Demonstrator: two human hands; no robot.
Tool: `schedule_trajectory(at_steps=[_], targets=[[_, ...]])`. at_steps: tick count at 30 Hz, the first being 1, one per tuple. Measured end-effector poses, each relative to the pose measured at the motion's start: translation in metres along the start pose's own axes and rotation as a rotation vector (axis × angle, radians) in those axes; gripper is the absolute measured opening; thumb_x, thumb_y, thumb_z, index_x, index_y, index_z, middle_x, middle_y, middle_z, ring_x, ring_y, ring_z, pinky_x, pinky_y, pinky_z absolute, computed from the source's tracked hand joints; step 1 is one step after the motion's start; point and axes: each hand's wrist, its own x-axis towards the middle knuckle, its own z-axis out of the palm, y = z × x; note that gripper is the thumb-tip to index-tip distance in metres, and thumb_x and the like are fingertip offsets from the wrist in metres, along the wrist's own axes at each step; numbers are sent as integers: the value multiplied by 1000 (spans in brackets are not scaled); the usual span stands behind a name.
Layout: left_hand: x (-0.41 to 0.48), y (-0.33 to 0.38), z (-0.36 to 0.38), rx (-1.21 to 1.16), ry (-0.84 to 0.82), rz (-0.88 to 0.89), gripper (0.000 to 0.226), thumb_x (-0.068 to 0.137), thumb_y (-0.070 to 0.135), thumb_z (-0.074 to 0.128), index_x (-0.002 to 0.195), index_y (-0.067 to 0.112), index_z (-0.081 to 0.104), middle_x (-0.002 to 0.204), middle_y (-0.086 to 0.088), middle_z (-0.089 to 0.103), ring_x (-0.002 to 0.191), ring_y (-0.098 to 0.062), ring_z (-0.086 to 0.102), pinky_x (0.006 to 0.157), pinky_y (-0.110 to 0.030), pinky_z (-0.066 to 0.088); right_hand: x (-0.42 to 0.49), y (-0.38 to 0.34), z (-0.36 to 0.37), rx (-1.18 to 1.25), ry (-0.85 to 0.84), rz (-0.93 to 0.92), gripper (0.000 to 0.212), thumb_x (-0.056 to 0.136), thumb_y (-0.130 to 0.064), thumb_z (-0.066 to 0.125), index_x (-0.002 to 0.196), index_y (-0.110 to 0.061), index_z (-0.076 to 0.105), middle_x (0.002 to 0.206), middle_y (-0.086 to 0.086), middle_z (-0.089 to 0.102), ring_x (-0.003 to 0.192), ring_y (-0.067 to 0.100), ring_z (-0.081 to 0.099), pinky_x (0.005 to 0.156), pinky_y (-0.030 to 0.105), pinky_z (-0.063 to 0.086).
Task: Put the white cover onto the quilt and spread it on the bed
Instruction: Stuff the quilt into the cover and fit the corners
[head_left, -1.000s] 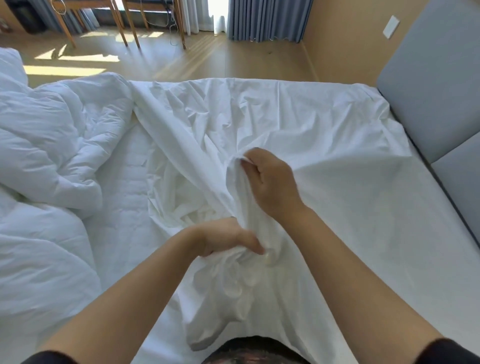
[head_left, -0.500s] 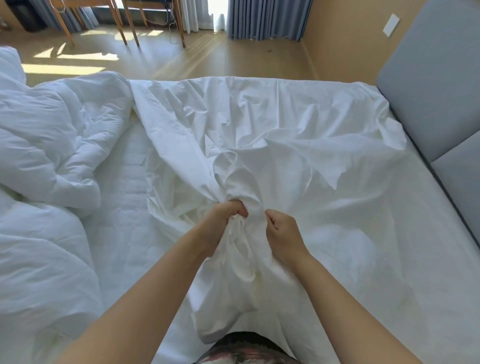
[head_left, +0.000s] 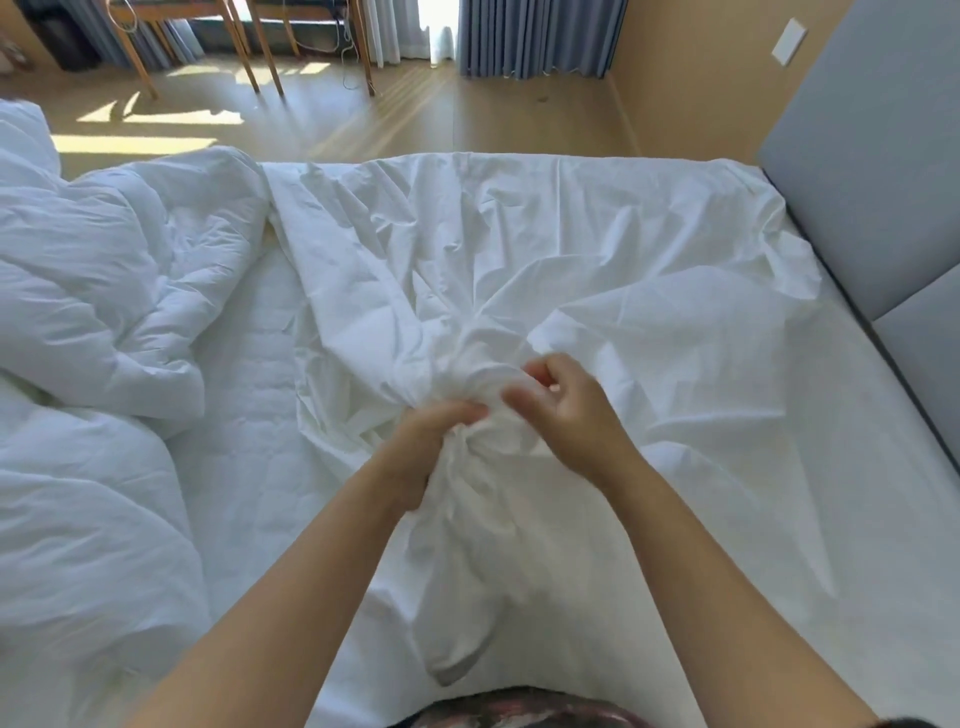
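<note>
A sunlit wooden floor (head_left: 467, 114) runs across the top of the frame, with pleated blue-grey curtains (head_left: 530, 36) at upper centre, slanted wooden furniture legs (head_left: 260, 57) at upper left and a small white wall plate (head_left: 788, 40) on the tan wall at upper right. A grey padded headboard (head_left: 872, 182) fills the right edge. Below lies the wide white bed (head_left: 249, 467), its stitched mattress surface bare in a strip left of centre. The puffy white quilt (head_left: 104, 291) is heaped in soft folds along the left side of the frame, apart from both hands. The thin, creased white cover (head_left: 597, 270) lies over the centre and right of the bed, reaching its far edge; its creases draw in towards a gathered bunch at mid-frame, and a loose fold of it hangs down towards the bottom centre. The left hand (head_left: 426, 447) has its fingers curled round that bunch and grips it. The right hand (head_left: 571, 415) sits just to the right of the bunch, its fingers loosely bent and blurred; I cannot tell whether they pinch the fabric or only touch it. Both bare forearms rise from the lower corners, and dark patterned clothing (head_left: 519, 709) shows at the bottom edge.
</note>
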Motion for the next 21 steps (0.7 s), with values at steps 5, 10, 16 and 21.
schedule_trajectory(at_steps=[5,10,16,21], targets=[[10,8,-1,5,62,6,29,57,19,70,82,5,64,73,-10,63,65,-23,65,56,-29,52,-29,42,3,-106,-135,121,37,86,-39,64,70,-12,46,70,-3,45,62,9,42,60,26,35],[2,-1,10,255,-116,-64,48,61,21,76,107,11,66,92,-10,72,84,-23,70,68,-32,56,-8,24,1,-135,0,-144,30,93,-24,42,72,-4,50,70,3,52,67,19,49,62,34,41],[6,-4,27,750,-127,-33,32,61,20,81,91,19,71,89,2,73,87,-13,69,80,-27,55,22,-21,12,-81,130,-297,50,94,-24,55,55,-24,24,49,-11,27,47,8,32,51,19,26],[9,-11,30,7,-64,67,46,45,10,70,90,6,68,80,-11,71,72,-24,69,66,-33,57,39,-23,4,197,216,-148,51,94,-25,58,54,-20,25,49,-12,24,47,5,25,49,20,24]])
